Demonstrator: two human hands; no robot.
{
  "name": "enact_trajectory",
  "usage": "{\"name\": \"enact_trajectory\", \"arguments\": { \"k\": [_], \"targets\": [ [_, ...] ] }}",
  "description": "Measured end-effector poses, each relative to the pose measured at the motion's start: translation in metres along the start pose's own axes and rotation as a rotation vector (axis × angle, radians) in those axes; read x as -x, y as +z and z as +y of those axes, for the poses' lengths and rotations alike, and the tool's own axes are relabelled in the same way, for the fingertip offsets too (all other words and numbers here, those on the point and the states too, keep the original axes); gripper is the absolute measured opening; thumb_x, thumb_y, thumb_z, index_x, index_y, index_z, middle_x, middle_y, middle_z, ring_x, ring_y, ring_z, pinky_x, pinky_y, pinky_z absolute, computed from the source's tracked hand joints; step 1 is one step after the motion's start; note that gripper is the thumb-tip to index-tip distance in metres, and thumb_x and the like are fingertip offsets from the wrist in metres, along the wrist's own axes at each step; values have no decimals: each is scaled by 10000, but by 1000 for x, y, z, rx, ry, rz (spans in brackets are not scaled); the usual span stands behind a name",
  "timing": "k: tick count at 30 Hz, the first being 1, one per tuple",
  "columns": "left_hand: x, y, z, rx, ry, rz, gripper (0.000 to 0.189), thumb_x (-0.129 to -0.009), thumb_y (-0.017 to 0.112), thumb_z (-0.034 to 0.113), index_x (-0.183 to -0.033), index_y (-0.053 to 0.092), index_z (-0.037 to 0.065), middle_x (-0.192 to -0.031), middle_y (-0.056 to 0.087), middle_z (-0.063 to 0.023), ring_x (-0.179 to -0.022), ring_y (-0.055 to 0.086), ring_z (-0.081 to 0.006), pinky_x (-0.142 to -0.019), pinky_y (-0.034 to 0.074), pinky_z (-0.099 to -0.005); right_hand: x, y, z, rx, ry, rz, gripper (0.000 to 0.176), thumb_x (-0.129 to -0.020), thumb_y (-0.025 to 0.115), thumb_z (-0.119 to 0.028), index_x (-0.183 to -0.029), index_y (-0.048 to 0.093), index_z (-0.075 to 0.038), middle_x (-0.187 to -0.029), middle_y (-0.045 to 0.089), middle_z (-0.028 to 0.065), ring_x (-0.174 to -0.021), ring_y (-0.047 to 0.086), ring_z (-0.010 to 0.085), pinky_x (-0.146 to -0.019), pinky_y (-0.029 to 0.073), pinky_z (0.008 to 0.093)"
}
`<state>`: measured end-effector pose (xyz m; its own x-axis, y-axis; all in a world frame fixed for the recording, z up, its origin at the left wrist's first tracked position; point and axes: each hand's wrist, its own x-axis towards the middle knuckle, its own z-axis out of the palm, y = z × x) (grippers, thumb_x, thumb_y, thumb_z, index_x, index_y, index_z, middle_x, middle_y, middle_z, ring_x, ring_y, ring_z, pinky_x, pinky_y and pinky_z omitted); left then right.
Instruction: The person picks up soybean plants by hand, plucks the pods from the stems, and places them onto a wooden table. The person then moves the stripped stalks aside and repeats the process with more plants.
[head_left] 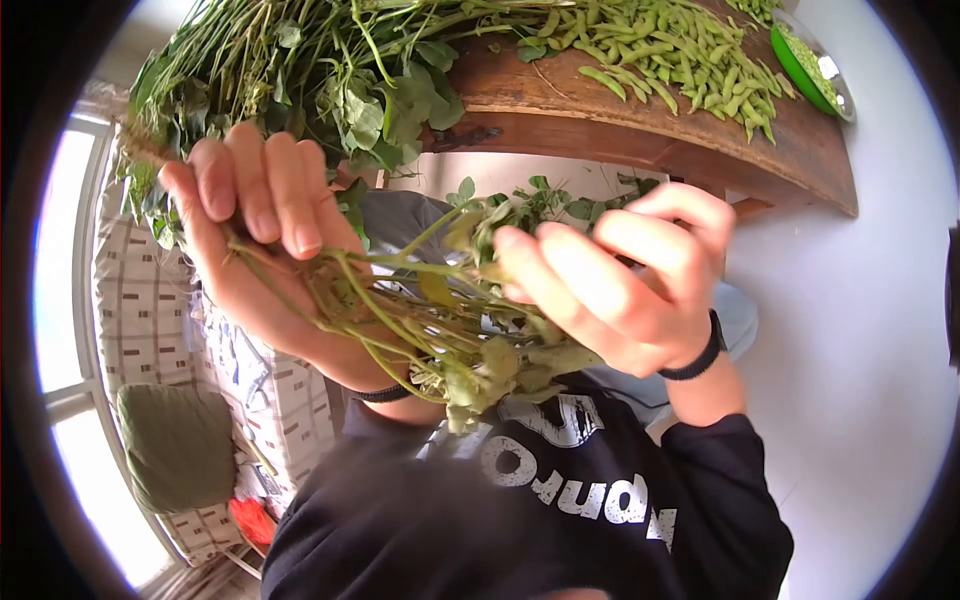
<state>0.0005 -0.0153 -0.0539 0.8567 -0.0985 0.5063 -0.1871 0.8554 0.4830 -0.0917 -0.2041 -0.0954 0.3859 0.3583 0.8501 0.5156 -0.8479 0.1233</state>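
Observation:
My left hand [265, 220] is wrapped around the stems of an uprooted soybean plant [430, 310], whose brownish root end sticks out past the fingers on the far left. Leaves and thin stalks hang from it in front of my chest. At the plant's leafy side, my right hand [630, 280] has its fingers curled in against leaves and stalks; it is slightly blurred, and its palm is hidden. A dark band circles each wrist.
A wooden table [650, 140] stands ahead, bearing a heap of leafy bean plants [300, 80] and a pile of green soybean pods [680, 50]. A green-and-silver bowl [810, 75] of beans sits at its right end. An olive cushion [175, 448] lies by the window at left.

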Motion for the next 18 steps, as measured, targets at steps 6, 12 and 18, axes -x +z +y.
{"name": "enact_trajectory", "arguments": {
  "k": [6, 12, 18],
  "targets": [
    [-22, -50, 44, 113, 203, 5, 354, -1029, 377, 221, -696, 401, 103, -615, 376, -21, -422, 324, -108, -536, 266, -268, 10, -101, 36, 223, 135, 833, 213, -940, 488, -140, -749, 575, -100, -896, 632, 39, -773, 552, 148, -700, 466, 306],
    [-19, -30, 23, 292, 145, -54, 327, -1019, 385, 184, -701, 403, 111, -612, 405, -3, -392, 366, -85, -523, 246, -259, -39, -34, 115, 102, 653, 272, 148, -951, 515, -107, -1040, 623, -57, -1095, 638, 69, -847, 628, 153, -739, 503, 265],
    [-10, -13, 12, 276, 124, -100, 330, -1023, 358, 177, -702, 412, 119, -597, 415, 11, -360, 417, -79, -505, 254, -253, -36, 31, 39, -1032, 481, -292, 272, -866, 610, -32, -1131, 662, -50, -1164, 649, 65, -1025, 615, 211, -890, 490, 311]
  ]
}}
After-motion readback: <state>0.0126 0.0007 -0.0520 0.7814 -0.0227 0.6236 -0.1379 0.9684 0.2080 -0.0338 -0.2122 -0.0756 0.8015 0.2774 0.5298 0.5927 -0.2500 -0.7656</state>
